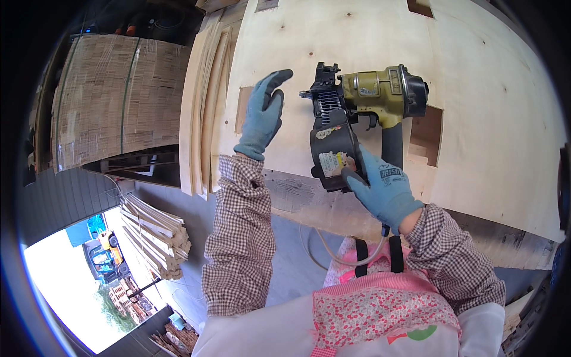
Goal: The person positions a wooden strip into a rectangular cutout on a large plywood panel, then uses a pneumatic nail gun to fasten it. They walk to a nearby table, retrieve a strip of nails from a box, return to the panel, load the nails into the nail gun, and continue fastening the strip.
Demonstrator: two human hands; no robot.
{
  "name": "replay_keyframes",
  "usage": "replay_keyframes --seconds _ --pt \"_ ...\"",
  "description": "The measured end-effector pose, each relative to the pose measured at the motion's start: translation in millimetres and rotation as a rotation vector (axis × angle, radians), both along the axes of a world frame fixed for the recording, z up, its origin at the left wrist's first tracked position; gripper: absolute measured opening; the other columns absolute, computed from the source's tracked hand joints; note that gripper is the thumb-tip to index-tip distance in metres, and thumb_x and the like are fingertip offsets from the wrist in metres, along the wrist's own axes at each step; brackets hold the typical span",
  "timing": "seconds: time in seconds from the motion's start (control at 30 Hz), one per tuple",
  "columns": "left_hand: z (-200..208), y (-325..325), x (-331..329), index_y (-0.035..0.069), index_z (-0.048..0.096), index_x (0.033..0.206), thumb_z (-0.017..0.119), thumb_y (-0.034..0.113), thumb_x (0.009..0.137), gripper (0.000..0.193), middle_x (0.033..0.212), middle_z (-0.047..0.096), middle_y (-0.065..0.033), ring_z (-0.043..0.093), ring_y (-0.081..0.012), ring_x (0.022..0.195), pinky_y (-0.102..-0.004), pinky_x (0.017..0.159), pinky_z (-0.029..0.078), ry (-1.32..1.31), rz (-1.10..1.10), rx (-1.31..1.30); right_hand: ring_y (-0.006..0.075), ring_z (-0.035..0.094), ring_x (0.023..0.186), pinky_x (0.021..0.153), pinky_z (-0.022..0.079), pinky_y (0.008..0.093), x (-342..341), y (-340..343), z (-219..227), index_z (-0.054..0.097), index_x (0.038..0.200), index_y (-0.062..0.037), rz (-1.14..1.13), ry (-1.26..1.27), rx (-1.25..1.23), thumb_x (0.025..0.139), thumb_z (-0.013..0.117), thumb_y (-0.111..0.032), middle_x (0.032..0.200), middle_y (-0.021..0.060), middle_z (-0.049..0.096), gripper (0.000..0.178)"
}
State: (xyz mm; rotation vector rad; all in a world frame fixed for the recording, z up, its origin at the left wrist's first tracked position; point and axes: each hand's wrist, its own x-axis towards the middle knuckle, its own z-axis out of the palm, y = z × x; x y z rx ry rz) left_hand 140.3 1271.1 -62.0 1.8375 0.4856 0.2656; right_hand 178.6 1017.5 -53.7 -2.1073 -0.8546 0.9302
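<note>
A coil nail gun (369, 98) with an olive-green body, black nose and round black magazine lies on its side on a pale plywood panel (297, 35). A row of nails shows in its feed channel. My right hand (383, 187), in a blue work glove, grips the magazine's near edge between thumb and fingers; some fingers are hidden behind it. My left hand (263, 113), gloved alike, hovers left of the gun's nose. Its fingers are apart and slightly bent, with nothing seen in them. An air hose (351, 262) runs from the gun's handle toward my apron.
Rectangular cutouts (426, 137) pierce the panel. Stacked boards (205, 107) stand along its left side. Beyond them is a large strapped wood bundle (122, 95). Tied wooden strips (154, 235) sit lower left, near a bright doorway with a forklift (107, 253) outside.
</note>
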Motion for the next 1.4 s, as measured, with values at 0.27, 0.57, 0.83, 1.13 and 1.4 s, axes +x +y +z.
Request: replay_keyframes --seconds 0.27,0.57,0.83,1.13,1.4 --pt "-25 12 33 0.001 0.042 0.126 0.047 0.021 0.091 0.041 0.121 0.05 -0.0073 0.048 -0.0147 0.108 -0.0236 0.089 0.038 0.272 0.093 -0.055 0.0304 0.06 0.084 0.071 0.046 0.0402 0 17 -8 0.029 0.134 -0.0089 0.071 -0.237 -0.226 0.085 0.05 -0.043 0.098 0.0165 0.058 0.064" --pt "-37 5 60 0.001 0.05 0.118 0.04 0.044 0.09 0.052 0.112 0.055 -0.0123 0.048 -0.0193 0.106 -0.0336 0.093 0.035 0.34 -0.11 -0.181 0.0294 0.06 0.086 0.072 0.046 0.0396 -2 16 -6 0.029 0.134 -0.0102 0.05 -0.249 -0.192 0.084 0.05 -0.042 0.101 0.0162 0.057 0.063" --pt "-20 -30 -4 0.007 0.052 0.116 0.045 0.033 0.084 0.042 0.12 0.05 -0.0099 0.038 -0.025 0.12 -0.0479 0.105 0.013 0.295 -0.511 1.028 0.0293 0.06 0.085 0.072 0.046 0.0396 -2 16 -9 0.028 0.135 -0.0108 0.054 -0.267 -0.182 0.084 0.05 -0.043 0.101 0.0159 0.057 0.064" --pt "-20 -45 18 0.012 0.055 0.113 0.038 0.033 0.087 0.037 0.122 0.047 -0.0122 0.036 -0.026 0.121 -0.0472 0.106 0.012 0.61 -0.656 1.032 0.0295 0.06 0.084 0.07 0.046 0.0401 -2 16 -12 0.026 0.136 -0.0116 0.063 -0.252 -0.206 0.084 0.05 -0.046 0.1 0.0156 0.056 0.067" --pt "-18 -34 11 0.007 0.05 0.12 0.038 0.036 0.087 0.045 0.127 0.045 -0.012 0.031 -0.0284 0.126 -0.0497 0.106 0.009 0.467 -0.554 0.839 0.0251 0.059 0.09 0.074 0.046 0.0356 14 1 -31 0.042 0.129 -0.0086 -0.103 0.093 0.075 0.084 0.055 -0.032 0.105 0.0144 0.058 0.053"
